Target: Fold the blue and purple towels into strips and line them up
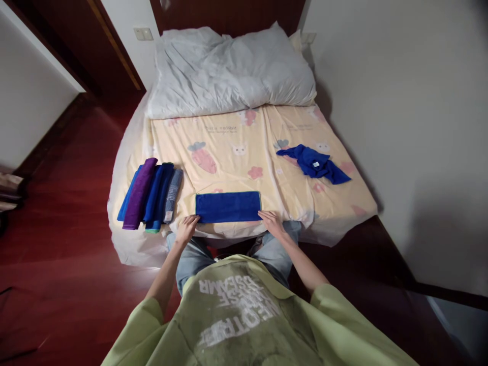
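Note:
A dark blue towel (227,207), folded into a long flat rectangle, lies crosswise at the near edge of the bed. My left hand (186,229) grips its near left corner, fingers closed on the cloth. At the near right corner, my right hand (271,223) pinches the towel in the same way. To the left, several rolled or narrowly folded towels lie side by side: a purple towel (140,195) on top, blue ones, and a grey-blue towel (174,195) at the right end. Off to the right a crumpled blue cloth (310,162) with a white label lies loose.
The bed (229,152) has a cream sheet with carrot and cat prints. A large pale pillow or folded quilt (232,71) fills its head end. A white wall (400,127) rises on the right, and dark red floor (68,203) lies on the left.

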Demonstrator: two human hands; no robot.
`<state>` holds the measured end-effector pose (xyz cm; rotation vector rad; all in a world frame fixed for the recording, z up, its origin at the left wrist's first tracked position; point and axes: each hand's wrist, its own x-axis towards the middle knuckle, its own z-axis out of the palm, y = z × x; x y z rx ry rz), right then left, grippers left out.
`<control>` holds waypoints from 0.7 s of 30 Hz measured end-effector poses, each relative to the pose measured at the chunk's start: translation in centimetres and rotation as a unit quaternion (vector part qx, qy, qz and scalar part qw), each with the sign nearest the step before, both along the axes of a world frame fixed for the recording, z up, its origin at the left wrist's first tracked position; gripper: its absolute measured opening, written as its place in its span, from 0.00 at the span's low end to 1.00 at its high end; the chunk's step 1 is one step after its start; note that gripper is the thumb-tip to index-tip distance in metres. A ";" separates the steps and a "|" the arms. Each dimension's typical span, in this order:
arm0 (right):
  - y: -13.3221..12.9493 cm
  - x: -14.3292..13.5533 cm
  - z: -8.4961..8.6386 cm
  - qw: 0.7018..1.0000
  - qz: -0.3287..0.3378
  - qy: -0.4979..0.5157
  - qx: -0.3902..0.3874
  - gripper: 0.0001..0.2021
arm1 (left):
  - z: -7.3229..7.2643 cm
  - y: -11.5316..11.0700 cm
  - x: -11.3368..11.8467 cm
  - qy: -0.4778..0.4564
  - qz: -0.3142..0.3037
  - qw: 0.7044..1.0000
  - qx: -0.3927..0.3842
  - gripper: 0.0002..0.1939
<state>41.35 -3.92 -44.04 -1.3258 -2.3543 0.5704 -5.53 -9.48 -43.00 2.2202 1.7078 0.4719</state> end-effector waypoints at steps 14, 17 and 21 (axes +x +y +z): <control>1.0 -0.3 -2.8 0.959 -0.191 0.185 -0.095 0.12 | -1.2 0.6 0.6 -0.135 0.199 0.969 -0.047 0.12; 1.6 -0.5 -3.3 0.949 -0.218 0.202 -0.103 0.17 | -1.4 1.1 0.5 -0.141 0.221 0.964 -0.052 0.10; 2.5 -0.8 -3.5 0.950 -0.237 0.181 -0.094 0.21 | -1.3 1.9 0.5 -0.140 0.245 0.956 -0.076 0.10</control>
